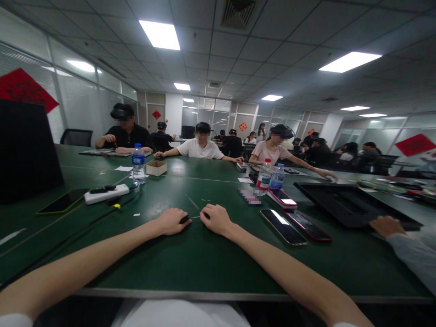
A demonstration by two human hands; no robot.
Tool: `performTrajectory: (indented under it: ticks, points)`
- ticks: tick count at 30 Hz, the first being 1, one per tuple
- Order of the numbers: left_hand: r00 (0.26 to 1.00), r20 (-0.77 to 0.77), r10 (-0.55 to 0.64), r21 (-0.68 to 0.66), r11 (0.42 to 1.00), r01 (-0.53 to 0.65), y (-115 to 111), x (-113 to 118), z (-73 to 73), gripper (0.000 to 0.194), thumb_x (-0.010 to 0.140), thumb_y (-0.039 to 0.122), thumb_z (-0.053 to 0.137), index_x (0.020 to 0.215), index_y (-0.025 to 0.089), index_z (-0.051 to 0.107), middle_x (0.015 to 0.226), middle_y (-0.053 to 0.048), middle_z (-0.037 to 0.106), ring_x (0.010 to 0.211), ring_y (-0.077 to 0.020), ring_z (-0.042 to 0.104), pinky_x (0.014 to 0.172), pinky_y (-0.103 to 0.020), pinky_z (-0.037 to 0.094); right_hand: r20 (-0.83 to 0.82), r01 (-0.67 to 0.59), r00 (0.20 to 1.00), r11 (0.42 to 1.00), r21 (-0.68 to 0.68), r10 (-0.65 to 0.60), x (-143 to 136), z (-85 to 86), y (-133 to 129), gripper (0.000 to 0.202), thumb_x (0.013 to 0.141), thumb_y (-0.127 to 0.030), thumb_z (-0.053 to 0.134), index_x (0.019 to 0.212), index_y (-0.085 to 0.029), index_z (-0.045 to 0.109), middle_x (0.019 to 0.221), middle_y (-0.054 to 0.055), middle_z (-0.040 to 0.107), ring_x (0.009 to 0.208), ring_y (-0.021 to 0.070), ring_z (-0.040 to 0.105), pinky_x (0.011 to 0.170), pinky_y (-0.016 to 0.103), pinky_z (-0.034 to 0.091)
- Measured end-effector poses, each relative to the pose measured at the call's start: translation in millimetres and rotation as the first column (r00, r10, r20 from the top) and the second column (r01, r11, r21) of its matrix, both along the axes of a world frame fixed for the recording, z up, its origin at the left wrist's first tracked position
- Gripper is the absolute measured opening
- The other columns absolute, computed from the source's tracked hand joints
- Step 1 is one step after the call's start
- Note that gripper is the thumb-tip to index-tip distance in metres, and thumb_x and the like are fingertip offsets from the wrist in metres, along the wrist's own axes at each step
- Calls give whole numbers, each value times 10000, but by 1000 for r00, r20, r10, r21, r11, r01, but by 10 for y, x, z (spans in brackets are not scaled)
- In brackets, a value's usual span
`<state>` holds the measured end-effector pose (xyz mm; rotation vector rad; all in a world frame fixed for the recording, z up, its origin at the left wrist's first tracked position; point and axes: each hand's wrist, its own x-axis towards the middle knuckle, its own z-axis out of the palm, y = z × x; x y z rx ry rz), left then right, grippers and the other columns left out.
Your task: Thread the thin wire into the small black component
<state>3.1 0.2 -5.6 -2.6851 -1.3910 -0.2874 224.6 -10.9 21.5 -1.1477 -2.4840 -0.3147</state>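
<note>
The green table (190, 268) takes up most of the view, and both forearms are laid across its near edge, probably so that small work can be steadied. At far left a black panel (27, 150) is stood upright. On the right a black tray (368, 206) is touched at its near edge by another person's hand (386, 225), perhaps to keep it in place.

At centre, the left hand (170, 221) is closed, with a dark piece (185, 219) pinched at the fingertips, low over the table. The right hand (217, 219) is curled just beside it, its fingers closed on a dark tip (206, 215). The two hands are kept slightly apart, and a thin pale strand (195, 217) is seen between them; whether it is joined to both ends cannot be told.

Farther out, a bottle (138, 164) is stood near an open box (156, 168), and a power strip (106, 194) is laid beside a green-edged phone (64, 201). To the right, a dark phone (286, 227) is laid flat beside a red-edged phone (306, 225), seemingly out of the hands' way. A paper scrap (136, 214) is left beyond the left forearm.
</note>
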Motion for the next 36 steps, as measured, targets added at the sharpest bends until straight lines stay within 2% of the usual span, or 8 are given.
performTrajectory:
  ticks: [7, 13, 25, 36]
  points:
    - [1000, -16, 3, 23, 1000, -2, -28, 6, 24, 454, 911, 523, 328, 841, 190, 628, 826, -95, 682, 735, -233, 643, 635, -308, 445, 16, -38, 999, 999, -14, 38, -67, -8, -50, 331, 976, -342, 369, 967, -183, 660, 967, 54, 648, 795, 127, 589, 743, 246, 397]
    - [1000, -5, 2, 14, 1000, -2, -42, 8, 36, 444, 907, 519, 340, 857, 191, 635, 841, -100, 685, 750, -237, 644, 658, -316, 452, 24, 4, 1000, 999, -39, -3, -48, -21, -26, 356, 978, -362, 361, 955, -181, 667, 951, 58, 648, 790, 129, 590, 748, 245, 399]
    - [1000, -6, 6, 19, 1000, -6, -23, -2, 17, 443, 908, 528, 339, 847, 197, 626, 827, -88, 679, 745, -227, 644, 649, -305, 451, 36, -15, 999, 999, -45, 16, -61, -3, -62, 372, 989, -373, 332, 998, -197, 660, 979, 52, 652, 812, 129, 595, 759, 242, 401]
    - [1000, 4, -2, 4, 1000, 2, -51, 4, 40, 428, 908, 512, 346, 837, 192, 621, 823, -89, 674, 741, -220, 635, 658, -303, 451, -5, -43, 999, 999, -31, 43, -61, 14, -123, 321, 947, -364, 415, 937, -191, 685, 960, 51, 666, 793, 134, 601, 749, 246, 401]
